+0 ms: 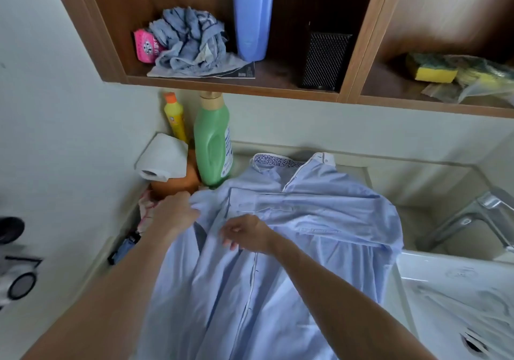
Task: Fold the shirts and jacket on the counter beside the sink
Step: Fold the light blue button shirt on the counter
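Light blue dress shirt (319,220) lies front-up on counter (244,151), collar toward the back edge, sink (459,304) at right. Left hand (175,212) grips bunched shoulder fabric near the left edge. Right hand (247,234) rests curled on the shirt front; grip unclear.
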`<action>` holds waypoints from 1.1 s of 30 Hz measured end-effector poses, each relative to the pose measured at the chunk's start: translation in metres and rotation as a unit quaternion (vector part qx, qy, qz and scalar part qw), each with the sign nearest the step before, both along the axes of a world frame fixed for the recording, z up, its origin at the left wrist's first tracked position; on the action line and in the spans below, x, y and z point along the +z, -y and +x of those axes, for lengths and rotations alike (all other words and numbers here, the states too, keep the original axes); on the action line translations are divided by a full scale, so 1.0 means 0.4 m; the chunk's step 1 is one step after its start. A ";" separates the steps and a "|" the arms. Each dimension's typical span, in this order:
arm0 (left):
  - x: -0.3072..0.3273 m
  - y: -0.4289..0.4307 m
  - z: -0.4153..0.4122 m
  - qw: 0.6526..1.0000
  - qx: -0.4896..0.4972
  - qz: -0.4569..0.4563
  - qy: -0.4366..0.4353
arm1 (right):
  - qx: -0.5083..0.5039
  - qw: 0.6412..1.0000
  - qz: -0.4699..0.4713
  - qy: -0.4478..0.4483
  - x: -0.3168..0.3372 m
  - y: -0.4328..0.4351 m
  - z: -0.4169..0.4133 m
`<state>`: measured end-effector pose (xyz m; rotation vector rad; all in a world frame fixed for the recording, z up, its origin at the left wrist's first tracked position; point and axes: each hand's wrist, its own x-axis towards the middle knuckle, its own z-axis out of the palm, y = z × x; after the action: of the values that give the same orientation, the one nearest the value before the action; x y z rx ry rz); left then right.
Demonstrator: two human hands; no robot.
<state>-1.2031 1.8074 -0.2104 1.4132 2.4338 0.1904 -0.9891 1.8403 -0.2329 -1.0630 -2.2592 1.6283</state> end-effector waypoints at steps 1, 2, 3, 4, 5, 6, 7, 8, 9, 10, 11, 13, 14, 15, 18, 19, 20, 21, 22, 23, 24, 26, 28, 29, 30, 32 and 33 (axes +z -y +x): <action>0.030 -0.013 0.020 0.997 -0.008 0.035 0.070 | 0.023 0.999 -0.042 -0.010 0.011 0.018 -0.029; 0.057 -0.023 0.042 0.987 -0.024 0.067 0.147 | 0.044 0.996 -0.080 -0.014 0.018 0.033 -0.055; 0.084 -0.035 0.067 0.974 -0.043 0.088 0.203 | 0.057 0.993 -0.106 -0.016 0.024 0.045 -0.079; 0.110 -0.044 0.093 0.966 -0.060 0.099 0.233 | 0.058 0.991 -0.116 -0.020 0.027 0.053 -0.098; 0.133 -0.050 0.114 0.961 -0.071 0.102 0.246 | 0.049 0.990 -0.123 -0.040 0.031 0.058 -0.113; 0.151 -0.054 0.132 0.958 -0.078 0.106 0.256 | 0.030 0.987 -0.135 -0.080 0.038 0.060 -0.124; 0.162 -0.054 0.148 0.953 -0.079 0.109 0.271 | 0.000 0.981 -0.147 -0.129 0.045 0.058 -0.128; 0.171 -0.052 0.158 0.950 -0.077 0.114 0.282 | -0.042 0.973 -0.149 -0.173 0.055 0.051 -0.127; 0.180 -0.046 0.163 0.949 -0.072 0.117 0.282 | -0.094 0.961 -0.149 -0.214 0.071 0.041 -0.122; 0.191 -0.039 0.166 0.948 -0.067 0.119 0.286 | -0.148 0.944 -0.159 -0.249 0.088 0.023 -0.114; 0.198 -0.033 0.163 0.943 -0.063 0.117 0.306 | -0.191 0.922 -0.185 -0.280 0.103 -0.001 -0.104; 0.213 -0.019 0.153 0.909 -0.071 0.081 0.403 | -0.226 0.875 -0.252 -0.347 0.133 -0.051 -0.068; 0.218 -0.009 0.144 0.891 -0.095 0.045 0.441 | -0.241 0.853 -0.279 -0.370 0.148 -0.076 -0.047; 0.222 0.000 0.133 0.892 -0.123 -0.004 0.436 | -0.253 0.834 -0.301 -0.387 0.158 -0.099 -0.025; 0.231 0.008 0.096 0.941 -0.145 -0.117 0.284 | -0.267 0.835 -0.339 -0.341 0.160 -0.142 0.042; 0.238 0.004 0.087 0.947 -0.142 -0.116 0.262 | -0.256 0.876 -0.325 -0.249 0.153 -0.150 0.065; 0.251 -0.004 0.084 0.952 -0.137 -0.090 0.259 | -0.238 0.926 -0.273 -0.107 0.150 -0.154 0.091; 0.264 -0.016 0.081 0.955 -0.123 -0.050 0.266 | -0.208 0.958 -0.194 0.041 0.149 -0.159 0.111; 0.281 -0.032 0.088 0.954 -0.102 -0.005 0.283 | -0.198 0.965 -0.092 0.146 0.148 -0.166 0.129; 0.294 -0.048 0.090 0.947 -0.070 0.040 0.312 | -0.209 0.959 0.022 0.192 0.150 -0.171 0.130; 0.307 -0.066 0.099 0.933 -0.032 0.077 0.349 | -0.238 0.950 0.119 0.164 0.155 -0.173 0.129; 0.331 -0.106 0.132 0.890 0.030 0.122 0.438 | -0.227 0.941 0.249 0.017 0.188 -0.155 0.124; 0.357 -0.139 0.168 0.826 0.062 0.141 0.543 | -0.130 0.936 0.321 -0.061 0.207 -0.136 0.122; 0.368 -0.151 0.186 0.788 0.070 0.145 0.595 | -0.126 0.936 0.314 -0.095 0.215 -0.124 0.121; 0.379 -0.157 0.201 0.756 0.074 0.146 0.633 | -0.127 0.934 0.310 -0.124 0.227 -0.110 0.122; 0.381 -0.165 0.223 0.719 0.066 0.144 0.677 | -0.141 0.909 0.365 -0.146 0.253 -0.101 0.131; 0.375 -0.167 0.229 0.715 0.059 0.138 0.683 | -0.144 0.895 0.395 -0.150 0.259 -0.104 0.140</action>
<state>-1.1116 1.8743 -0.0603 0.6430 1.1921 1.1773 -0.9331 1.8821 -0.1292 -0.7916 -2.0903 0.5821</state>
